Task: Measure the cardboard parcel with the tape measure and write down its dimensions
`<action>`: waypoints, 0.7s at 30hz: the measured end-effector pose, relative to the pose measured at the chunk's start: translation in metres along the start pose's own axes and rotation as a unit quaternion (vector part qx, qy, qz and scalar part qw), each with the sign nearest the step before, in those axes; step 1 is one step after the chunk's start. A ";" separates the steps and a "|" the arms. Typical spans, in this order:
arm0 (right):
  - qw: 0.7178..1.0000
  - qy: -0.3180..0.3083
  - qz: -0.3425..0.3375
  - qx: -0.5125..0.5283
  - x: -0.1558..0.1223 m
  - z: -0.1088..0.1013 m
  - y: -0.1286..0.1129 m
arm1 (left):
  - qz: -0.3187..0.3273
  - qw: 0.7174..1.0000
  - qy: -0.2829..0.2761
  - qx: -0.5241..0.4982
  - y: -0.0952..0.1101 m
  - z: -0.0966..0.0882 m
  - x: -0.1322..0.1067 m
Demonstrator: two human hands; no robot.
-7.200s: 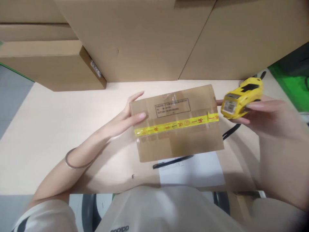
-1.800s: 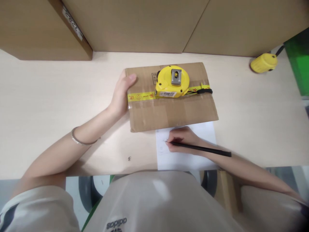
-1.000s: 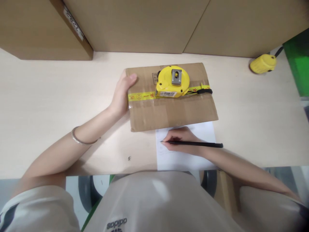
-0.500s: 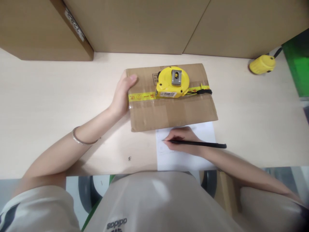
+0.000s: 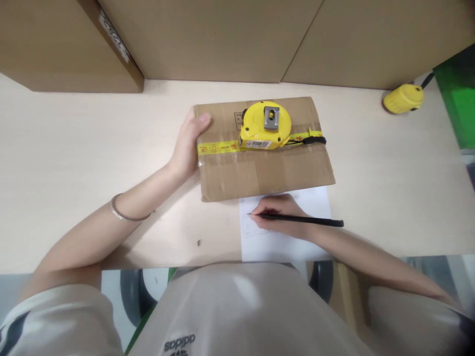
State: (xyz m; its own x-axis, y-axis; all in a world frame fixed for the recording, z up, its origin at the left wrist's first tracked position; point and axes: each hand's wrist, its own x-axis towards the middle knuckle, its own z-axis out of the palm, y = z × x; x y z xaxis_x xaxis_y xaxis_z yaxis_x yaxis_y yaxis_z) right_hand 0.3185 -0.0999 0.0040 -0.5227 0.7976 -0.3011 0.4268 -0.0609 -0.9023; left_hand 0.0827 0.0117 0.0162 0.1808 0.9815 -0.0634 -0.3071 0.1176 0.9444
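Observation:
My left hand (image 5: 188, 143) grips the left edge of a flat cardboard box (image 5: 237, 175), thumb on top and the other fingers hidden at its side. On the box, across its yellow printed tape, lies a yellow tape measure (image 5: 265, 126) with a metal clip and a black strap. Just below the box, my right hand (image 5: 280, 211) is closed around a slim black pen (image 5: 308, 219). The pen's tip rests at or close to a white sheet of paper (image 5: 289, 249) bearing faint marks. The box covers the paper's upper edge.
A second yellow tape measure (image 5: 403, 99) lies at the far right of the pale table (image 5: 386, 163). Large cardboard boxes (image 5: 208, 39) stand along the back, with another box (image 5: 63, 49) at the left. The table's front edge runs close to my body.
The pen's rear end has shifted slightly left and up as my right hand makes a small movement over the paper. My left hand, the box and the tape measure have stayed put.

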 end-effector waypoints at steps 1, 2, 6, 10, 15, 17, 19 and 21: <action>1.000 -0.001 0.001 0.001 0.000 0.000 0.000 | 0.002 1.000 -0.002 0.001 0.000 0.000 0.000; 1.000 -0.001 0.002 0.002 0.000 0.000 0.000 | 0.003 1.000 -0.001 -0.002 0.000 0.000 0.000; 1.000 0.003 -0.001 0.000 0.000 0.001 0.001 | 0.010 0.998 0.010 -0.055 -0.001 0.000 0.000; 1.000 0.005 -0.001 -0.002 0.001 0.002 0.002 | 0.020 0.996 0.004 -0.086 -0.001 0.000 0.000; 0.999 0.015 -0.019 -0.029 0.000 0.002 0.002 | 0.023 0.997 0.010 -0.075 -0.003 -0.002 0.002; 0.997 0.029 -0.035 -0.060 -0.007 -0.002 -0.002 | 0.021 0.997 0.018 -0.077 -0.003 -0.002 0.002; 0.993 0.042 -0.053 -0.099 -0.017 -0.010 -0.009 | 0.016 0.997 0.019 -0.075 -0.003 -0.003 0.002; 0.976 0.056 -0.063 -0.201 -0.030 -0.018 -0.017 | 0.015 0.997 0.012 -0.069 -0.004 -0.004 0.002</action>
State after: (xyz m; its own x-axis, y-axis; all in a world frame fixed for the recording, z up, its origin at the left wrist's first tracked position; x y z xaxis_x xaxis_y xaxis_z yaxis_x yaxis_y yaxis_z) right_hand 0.3402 -0.1119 0.0334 -0.5149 0.8458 -0.1398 0.6310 0.2636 -0.7296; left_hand 0.0809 0.0137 0.0110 0.1482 0.9879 -0.0452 -0.4388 0.1067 0.8922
